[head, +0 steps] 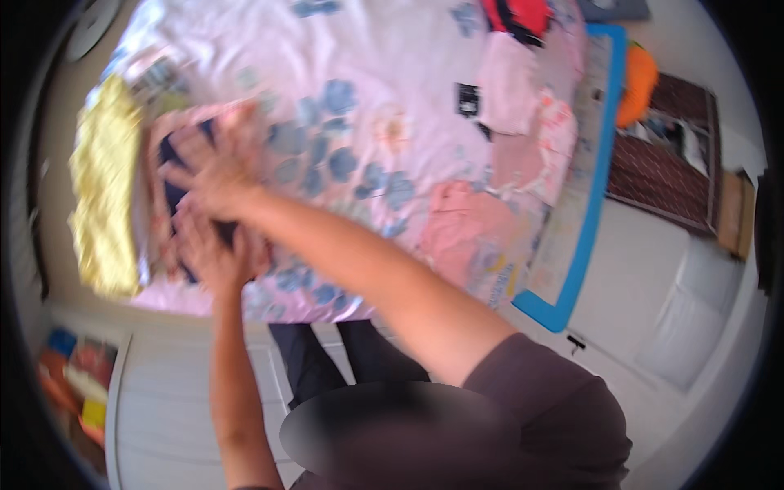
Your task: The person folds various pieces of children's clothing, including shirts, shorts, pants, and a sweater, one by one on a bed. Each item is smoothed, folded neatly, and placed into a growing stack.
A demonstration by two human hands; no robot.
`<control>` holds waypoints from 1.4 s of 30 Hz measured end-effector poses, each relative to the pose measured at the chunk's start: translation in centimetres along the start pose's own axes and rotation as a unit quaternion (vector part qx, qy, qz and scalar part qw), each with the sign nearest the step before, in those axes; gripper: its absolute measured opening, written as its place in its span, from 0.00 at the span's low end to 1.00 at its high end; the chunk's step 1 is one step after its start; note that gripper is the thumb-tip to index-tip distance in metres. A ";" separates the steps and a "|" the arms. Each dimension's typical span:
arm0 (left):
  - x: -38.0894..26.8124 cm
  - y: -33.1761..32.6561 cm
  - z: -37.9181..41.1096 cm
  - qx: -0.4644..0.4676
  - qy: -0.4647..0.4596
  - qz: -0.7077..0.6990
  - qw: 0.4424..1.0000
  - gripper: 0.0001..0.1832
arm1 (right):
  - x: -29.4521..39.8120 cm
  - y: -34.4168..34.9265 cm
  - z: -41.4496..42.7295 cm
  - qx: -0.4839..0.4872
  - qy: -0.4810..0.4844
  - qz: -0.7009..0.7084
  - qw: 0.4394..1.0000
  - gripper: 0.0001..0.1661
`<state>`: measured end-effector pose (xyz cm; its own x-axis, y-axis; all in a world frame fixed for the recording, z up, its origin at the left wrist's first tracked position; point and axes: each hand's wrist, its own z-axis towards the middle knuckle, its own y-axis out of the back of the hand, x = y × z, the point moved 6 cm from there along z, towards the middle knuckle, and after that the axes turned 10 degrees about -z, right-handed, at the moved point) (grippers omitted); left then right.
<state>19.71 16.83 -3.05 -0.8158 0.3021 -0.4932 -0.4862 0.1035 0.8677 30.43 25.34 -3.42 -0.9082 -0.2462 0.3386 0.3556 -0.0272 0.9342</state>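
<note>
Both my hands lie on a folded pink and dark navy garment point(229, 236) at the left side of a bed with a floral sheet point(416, 73). My left hand point(211, 251) presses on its near part, fingers apart. Just beyond it, my right hand point(217, 174) rests spread on the upper part, slightly blurred. A yellow crumpled cloth point(107, 190) lies along the left edge beside the garment. A patterned grey and greenish cloth point(162, 82) sits past its far end.
At the bed's right lie a salmon garment point(456, 223), a pale pink ribbed one point(508, 82) and a red and black one point(527, 15). A blue-edged rail point(591, 245) borders the bed. Beyond are an orange object point(638, 86) and a brown patterned mat point(661, 177).
</note>
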 end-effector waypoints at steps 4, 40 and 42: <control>-0.7 -2.0 0.4 -0.019 -0.007 0.078 0.997 0.53 | -1.3 -2.4 0.5 0.014 0.004 -0.029 0.999 0.37; -1.2 -6.5 0.9 -0.068 -0.075 0.231 0.968 0.52 | -58.2 21.3 -44.8 -0.453 -0.501 0.634 0.377 0.27; -1.1 -5.9 0.6 -0.068 -0.069 0.236 0.967 0.52 | -52.4 23.5 -43.1 -0.441 -0.494 0.657 0.360 0.26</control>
<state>23.63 16.47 -7.60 -0.9116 0.4105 -0.0233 -0.1149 -0.2000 0.9730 95.87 -4.15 -3.99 0.6924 -0.1549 0.7047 0.1581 -0.9204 -0.3576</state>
